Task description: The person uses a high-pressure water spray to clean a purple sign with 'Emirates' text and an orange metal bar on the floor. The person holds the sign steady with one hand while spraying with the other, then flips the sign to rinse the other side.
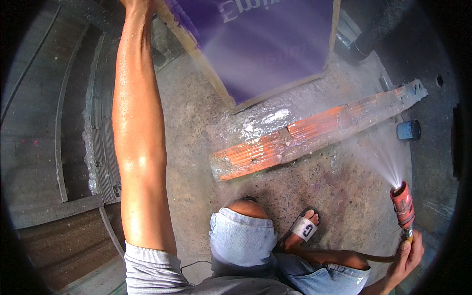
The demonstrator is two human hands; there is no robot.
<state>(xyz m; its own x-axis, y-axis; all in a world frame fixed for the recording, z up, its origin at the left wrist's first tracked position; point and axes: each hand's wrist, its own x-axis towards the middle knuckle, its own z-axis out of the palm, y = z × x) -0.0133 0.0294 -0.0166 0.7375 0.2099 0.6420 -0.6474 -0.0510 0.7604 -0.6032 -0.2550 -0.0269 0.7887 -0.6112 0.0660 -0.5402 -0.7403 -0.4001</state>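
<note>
My right hand point(411, 254) grips the rear of a spray lance with a red nozzle guard point(402, 204), at the lower right. A fan of water shoots from it up and to the left. At the top stands a framed screen with a purple face point(265, 51), wet and veiled in mist, with faint reversed lettering. My left arm stretches up along the left side to the frame's upper left; only a part of my left hand point(138, 3) shows at the picture's top edge, and its fingers are hidden. Below the frame's lower edge the floor is wet and shiny.
A low curb of orange hollow bricks and mortar point(313, 127) crosses the wet concrete floor point(191, 110). A blue and black can point(408, 130) lies near its right end. Dark pipe point(363, 48) is at upper right, corrugated sheeting and wooden battens point(61, 121) at left. A hose runs by my sandalled foot.
</note>
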